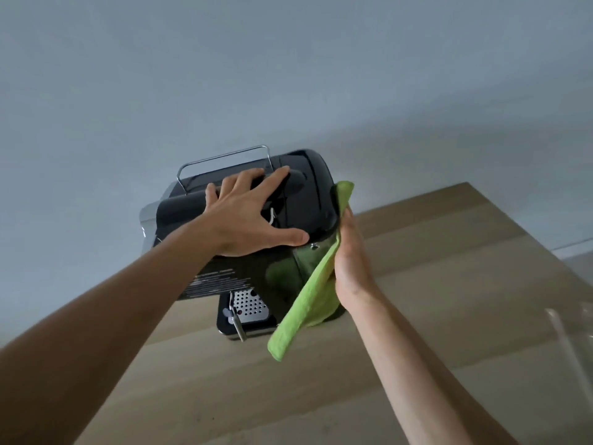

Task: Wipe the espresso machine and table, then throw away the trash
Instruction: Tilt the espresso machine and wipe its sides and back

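A glossy black espresso machine [308, 194] with a chrome rail on top and a perforated drip tray stands on the light wooden table [449, 316], close to the wall. My left hand [247, 216] lies flat on the machine's top with fingers spread, holding nothing. My right hand [353, 261] presses a green cloth [308, 303] flat against the machine's right side. The cloth's lower end hangs loose toward the table, and its top edge reaches the machine's upper corner.
A plain grey-blue wall [288, 75] rises directly behind the machine. A clear plastic item [568, 342] lies at the table's right edge, only partly in view. The tabletop stretches toward me in front of the machine.
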Available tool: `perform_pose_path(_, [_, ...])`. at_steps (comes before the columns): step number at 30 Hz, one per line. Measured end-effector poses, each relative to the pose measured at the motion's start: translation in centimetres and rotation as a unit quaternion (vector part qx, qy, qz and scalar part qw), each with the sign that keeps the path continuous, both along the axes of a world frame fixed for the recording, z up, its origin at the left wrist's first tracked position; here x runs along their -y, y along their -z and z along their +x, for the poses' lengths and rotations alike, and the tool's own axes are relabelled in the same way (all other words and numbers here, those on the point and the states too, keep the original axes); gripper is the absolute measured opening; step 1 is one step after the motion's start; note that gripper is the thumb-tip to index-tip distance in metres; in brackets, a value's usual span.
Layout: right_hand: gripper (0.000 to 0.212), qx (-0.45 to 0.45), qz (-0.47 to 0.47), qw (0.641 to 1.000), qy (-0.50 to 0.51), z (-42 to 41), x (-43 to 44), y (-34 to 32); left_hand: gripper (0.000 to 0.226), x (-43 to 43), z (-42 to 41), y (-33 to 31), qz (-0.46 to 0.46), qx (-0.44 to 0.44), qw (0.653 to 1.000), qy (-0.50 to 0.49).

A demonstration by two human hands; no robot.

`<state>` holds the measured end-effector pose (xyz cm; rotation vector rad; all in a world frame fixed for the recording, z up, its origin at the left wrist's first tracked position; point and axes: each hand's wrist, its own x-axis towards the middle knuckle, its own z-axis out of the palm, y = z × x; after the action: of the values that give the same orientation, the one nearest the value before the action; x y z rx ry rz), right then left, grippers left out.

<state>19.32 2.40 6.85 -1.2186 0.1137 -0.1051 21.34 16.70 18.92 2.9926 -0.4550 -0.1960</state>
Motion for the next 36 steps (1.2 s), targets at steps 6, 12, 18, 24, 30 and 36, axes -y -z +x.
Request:
perform_pose_path(6, [0.041, -0.053, 0.013, 0.998, -0.032, 2.9, 1.9, 1.9, 0.113, 1.0, 0.6, 0.0, -0.004, 0.001, 1.0, -0.023])
perform_pose_path(12, [0.041, -0.149, 0.043, 0.988, -0.009, 3.5, 2.0, 8.6, 0.114, 0.7, 1.0, 0.3, 0.01, 0.012, 1.0, -0.02])
perform_pose_path(18, [0.04, -0.2, 0.032, 0.979, 0.004, 3.5, 2.4, 7.9, 0.112, 1.2, 1.2, 0.2, -0.002, 0.012, 1.0, -0.024])
perform_pose_path(24, [0.035, -0.068, 0.062, 0.993, 0.069, -2.2, -0.7, 4.0, 0.109, 1.6, 1.4, 0.2, -0.009, 0.012, 0.999, -0.033])
perform_pose_path(30, [0.054, 0.123, -0.286, 0.899, 0.306, -1.2, -3.8, 1.0, 0.101, 2.1, 1.3, 0.0, -0.023, 0.0, 0.998, -0.053])
perform_pose_path(36, [0.069, -0.021, -0.205, 0.921, 0.33, -0.9, -6.4, 8.7, 0.099, 2.1, 1.6, 0.1, -0.025, 0.001, 0.998, -0.055])
